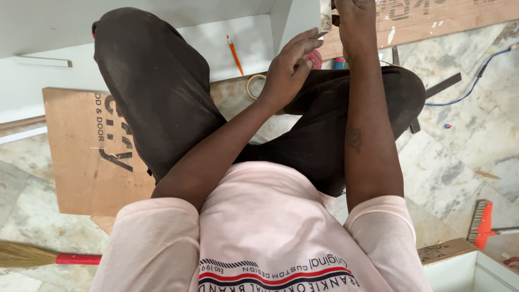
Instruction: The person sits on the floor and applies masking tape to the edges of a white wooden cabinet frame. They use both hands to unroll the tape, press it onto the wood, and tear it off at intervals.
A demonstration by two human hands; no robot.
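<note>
I sit cross-legged on the floor in dark trousers. My left hand (289, 70) reaches forward with its fingers spread, and the fingertips touch the edge of an upright white panel (325, 16). My right hand (354, 21) is higher, at the top of the view, with its fingers closed around a small dark object against that same panel edge. The frame's border cuts off part of this hand, so I cannot tell what the object is. A roll of tape (254, 84) lies on the floor just below my left hand.
An orange pencil (234, 54) lies on a flat white board (162, 32). A brown printed board (81, 157) is under my left knee, and a plywood sheet (432, 19) lies at the top right. A broom (32, 254), a red-handled brush (481, 221) and a blue cable (476, 75) lie on the marble floor.
</note>
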